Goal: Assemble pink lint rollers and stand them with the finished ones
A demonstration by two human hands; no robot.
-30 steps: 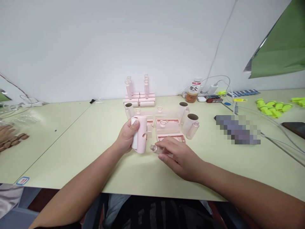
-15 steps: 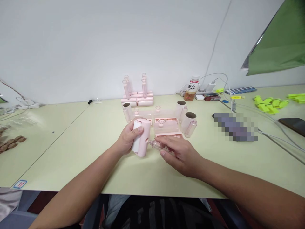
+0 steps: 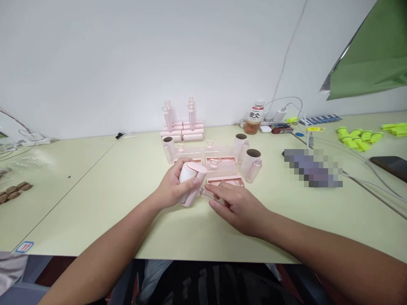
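**Pink roller in the left hand, clear tube under the right**

The left hand (image 3: 173,188) is clamped around a pink roller (image 3: 191,181), thumb across its front and fingers behind, holding it tilted just above the table (image 3: 127,178). The roller's white paper roll shows at its upper end. The right hand (image 3: 238,205) lies low over the table just right of the roller, its fingers closed lightly on a small clear tube (image 3: 207,195) whose tip points toward the roller's lower end; whether the tip touches the roller cannot be told. The two hands are close together but not touching.

Just behind the roller lie flat pink trays (image 3: 222,165), some with heart-shaped loops on them. Right of the trays stand two paper rolls (image 3: 251,163) with cardboard cores, a clear tube leaning by each. Another roll (image 3: 168,148) stands behind and left of the roller. Further back, near the wall, finished pink rollers (image 3: 182,127) sit stacked with handles upright. A bottle (image 3: 255,117) with a white cap stands well behind and right of the roller, beside chargers and cables. Far right of the roller are yellow-green parts (image 3: 358,137) and a dark phone (image 3: 389,163). A green sheet (image 3: 372,55) hangs at the upper right. Far left of the roller lie brown pieces (image 3: 14,190).
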